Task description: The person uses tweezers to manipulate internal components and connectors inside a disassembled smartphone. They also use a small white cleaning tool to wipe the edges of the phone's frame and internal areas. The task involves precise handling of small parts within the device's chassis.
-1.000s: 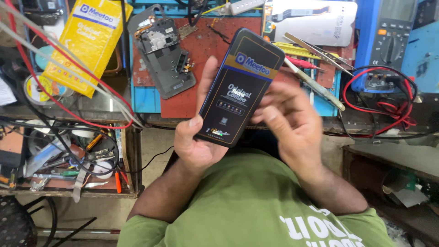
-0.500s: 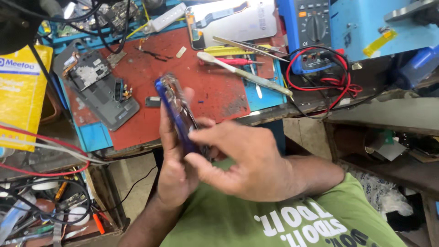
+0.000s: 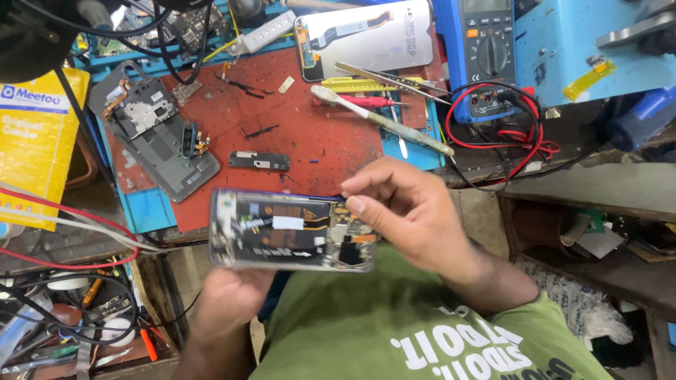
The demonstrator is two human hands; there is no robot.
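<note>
A phone display panel point(image 3: 292, 231) lies low in the centre of the frame, its back side up, showing a dark plate, an orange flex cable and a white sticker; its long axis runs left to right across the picture. The left hand point(image 3: 229, 299) sits beneath it at the lower left, supporting its left end from below; those fingers are hidden behind the panel, so I cannot tell how they are set. The right hand point(image 3: 415, 214) comes in from the right, thumb and forefinger drawn together at the panel's upper right corner, apparently pinching that edge or a small piece there. So the panel stretches leftward from the right fingertips, and the right hand is the nearer one to the exposed end. Above, in the middle of the frame, a red work mat point(image 3: 296, 134) carries a small black part point(image 3: 259, 160) and an opened phone body point(image 3: 158, 137) at its left. A toothbrush point(image 3: 380, 119) and tweezers point(image 3: 384, 76) lie towards the upper right, beside a blue multimeter point(image 3: 486, 53) with red and black leads point(image 3: 507, 137). A yellow package point(image 3: 35, 148) sits at the left edge.
</note>
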